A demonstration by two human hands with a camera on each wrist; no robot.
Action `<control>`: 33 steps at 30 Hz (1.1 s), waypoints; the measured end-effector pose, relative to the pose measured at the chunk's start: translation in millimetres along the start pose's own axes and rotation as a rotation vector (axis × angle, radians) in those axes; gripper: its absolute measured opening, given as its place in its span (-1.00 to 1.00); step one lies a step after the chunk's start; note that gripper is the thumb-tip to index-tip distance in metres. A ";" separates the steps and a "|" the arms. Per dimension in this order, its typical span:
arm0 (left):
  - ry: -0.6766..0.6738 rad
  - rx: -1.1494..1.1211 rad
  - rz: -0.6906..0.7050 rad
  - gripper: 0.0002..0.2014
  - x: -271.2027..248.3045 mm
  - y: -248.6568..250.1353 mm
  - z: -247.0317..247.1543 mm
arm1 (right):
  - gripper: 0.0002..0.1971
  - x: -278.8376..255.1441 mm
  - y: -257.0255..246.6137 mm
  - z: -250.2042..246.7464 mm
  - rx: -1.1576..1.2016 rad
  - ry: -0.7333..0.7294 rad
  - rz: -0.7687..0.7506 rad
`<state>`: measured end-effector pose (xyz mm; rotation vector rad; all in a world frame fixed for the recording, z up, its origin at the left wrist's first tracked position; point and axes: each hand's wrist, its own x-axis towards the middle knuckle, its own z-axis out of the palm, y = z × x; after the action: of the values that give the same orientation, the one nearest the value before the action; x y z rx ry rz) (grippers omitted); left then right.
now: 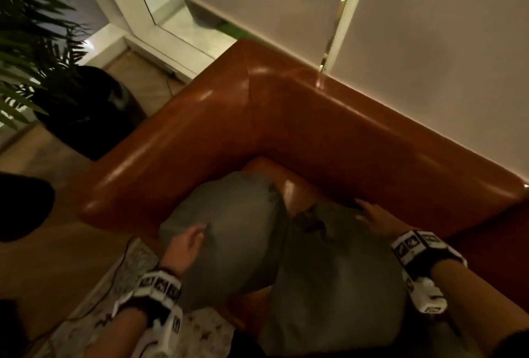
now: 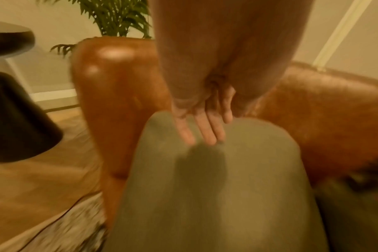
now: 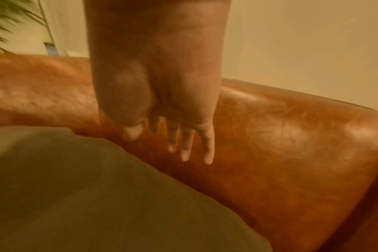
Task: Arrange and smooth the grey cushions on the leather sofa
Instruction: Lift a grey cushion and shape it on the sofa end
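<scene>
Two grey cushions lie in the corner of the brown leather sofa (image 1: 329, 128). The left cushion (image 1: 234, 231) leans toward the armrest (image 1: 160, 157). My left hand (image 1: 190, 243) rests on its near left part, fingers straight on the fabric (image 2: 201, 133). The right cushion (image 1: 337, 280) lies beside it, partly over it. My right hand (image 1: 372, 216) is over that cushion's far edge by the backrest, fingers straight and spread (image 3: 186, 146); whether they touch the cushion (image 3: 86, 187) or the leather (image 3: 291, 145) I cannot tell.
A potted plant in a dark pot (image 1: 86, 111) stands left of the armrest. A dark round stool (image 1: 20, 208) is at the left edge. A patterned rug (image 1: 134, 266) and a cable lie on the wooden floor. A wall (image 1: 429, 42) backs the sofa.
</scene>
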<state>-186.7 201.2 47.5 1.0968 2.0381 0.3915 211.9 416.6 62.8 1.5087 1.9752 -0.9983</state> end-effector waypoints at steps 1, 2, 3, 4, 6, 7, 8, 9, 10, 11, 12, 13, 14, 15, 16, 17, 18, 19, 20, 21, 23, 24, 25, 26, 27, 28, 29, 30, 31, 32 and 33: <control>0.020 -0.026 -0.002 -0.70 30.1 3.4 -8.7 | -0.40 20.4 2.7 3.1 -0.013 -0.046 0.009; 0.052 -0.011 0.007 -0.71 59.9 8.4 -20.1 | -0.37 38.0 5.6 5.8 0.032 -0.084 0.008; 0.086 0.015 0.026 -0.71 88.6 13.1 -29.7 | -0.37 51.5 4.5 6.8 0.070 -0.130 -0.002; 0.087 0.051 0.029 -0.70 114.1 11.3 -33.1 | -0.38 62.8 3.0 8.4 0.116 -0.189 -0.007; -0.025 0.139 -0.021 -0.67 155.2 3.5 -32.2 | -0.33 82.2 3.5 7.9 0.148 -0.309 -0.002; -0.095 0.162 -0.048 -0.64 174.2 0.9 -30.0 | -0.21 93.2 6.3 7.7 0.134 -0.359 0.021; -0.153 0.188 -0.082 -0.60 181.4 2.6 -30.5 | -0.05 93.5 5.6 2.3 0.079 -0.395 0.029; -0.220 0.201 -0.119 -0.55 189.3 3.9 -27.6 | 0.10 98.7 7.6 -1.1 0.046 -0.430 0.042; -0.285 0.216 -0.156 -0.51 198.6 -1.2 -21.2 | 0.21 103.2 9.3 -5.3 0.029 -0.468 0.071; -0.343 0.241 -0.175 -0.47 204.2 -4.1 -15.2 | 0.31 107.4 12.1 -7.6 0.030 -0.504 0.103; -0.378 0.264 -0.175 -0.44 208.6 -9.8 -9.3 | 0.40 110.2 14.2 -8.2 0.040 -0.541 0.141; -0.382 0.278 -0.164 -0.42 211.1 -15.6 -4.5 | 0.47 111.7 16.8 -6.2 0.046 -0.562 0.160; -0.366 0.279 -0.153 -0.39 211.5 -20.5 -0.6 | 0.51 109.3 16.1 -1.9 0.030 -0.556 0.178; -0.333 0.258 -0.141 -0.35 209.0 -23.2 0.5 | 0.52 105.7 14.7 3.2 0.003 -0.523 0.185; -0.290 0.224 -0.116 -0.33 204.6 -24.7 0.4 | 0.45 99.1 12.3 9.3 -0.014 -0.461 0.177; -0.243 0.194 -0.085 -0.39 197.1 -24.0 -0.5 | 0.27 89.5 8.9 15.7 -0.014 -0.374 0.164; -0.183 0.163 -0.057 -0.53 186.7 -21.5 -2.1 | 0.03 77.0 7.0 21.3 -0.009 -0.259 0.110; -0.117 0.136 -0.031 -0.69 173.6 -19.7 -4.5 | -0.14 62.1 9.3 26.2 0.015 -0.130 0.030; -0.050 0.114 -0.016 -0.82 158.7 -19.2 -7.5 | -0.24 45.0 12.9 29.6 0.058 -0.033 -0.047; 0.008 0.088 -0.002 -0.88 140.1 -16.4 -12.2 | -0.33 22.6 15.2 27.4 0.091 0.033 -0.081; 0.097 0.083 0.028 -0.88 97.8 -11.7 -20.9 | -0.49 -26.8 18.4 21.1 0.093 0.198 -0.106; 0.146 0.103 0.054 -0.87 78.0 -7.0 -25.0 | -0.44 -48.0 24.8 18.9 0.054 0.366 -0.140; 0.201 0.129 0.082 -0.87 59.9 -1.0 -28.8 | -0.32 -70.3 30.3 17.0 -0.031 0.530 -0.162; 0.266 0.157 0.108 -0.87 44.6 5.9 -31.6 | -0.20 -89.4 36.3 16.3 -0.065 0.662 -0.148; 0.327 0.178 0.135 -0.87 33.4 13.1 -33.6 | -0.14 -105.2 39.5 13.6 -0.065 0.740 -0.122; 0.382 0.190 0.162 -0.86 27.1 20.8 -34.6 | -0.16 -114.2 44.5 10.3 -0.045 0.800 -0.129; 0.433 0.198 0.188 -0.87 26.1 27.9 -34.9 | -0.22 -116.6 46.5 2.6 -0.056 0.845 -0.157; 0.473 0.201 0.194 -0.88 29.1 34.0 -34.4 | -0.28 -114.8 45.0 -6.8 -0.080 0.862 -0.172; 0.503 0.196 0.177 -0.91 34.8 39.6 -32.9 | -0.33 -107.8 41.5 -16.3 -0.114 0.835 -0.140; 0.520 0.185 0.142 -0.92 43.8 43.7 -31.5 | -0.35 -94.1 39.2 -20.9 -0.157 0.797 -0.081; 0.517 0.167 0.093 -0.89 53.7 48.4 -31.1 | -0.34 -79.8 35.9 -21.0 -0.203 0.721 0.002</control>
<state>-200.1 275.5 69.7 1.2937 2.5114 0.6115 271.0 388.2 124.4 1.9163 2.4399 -0.2269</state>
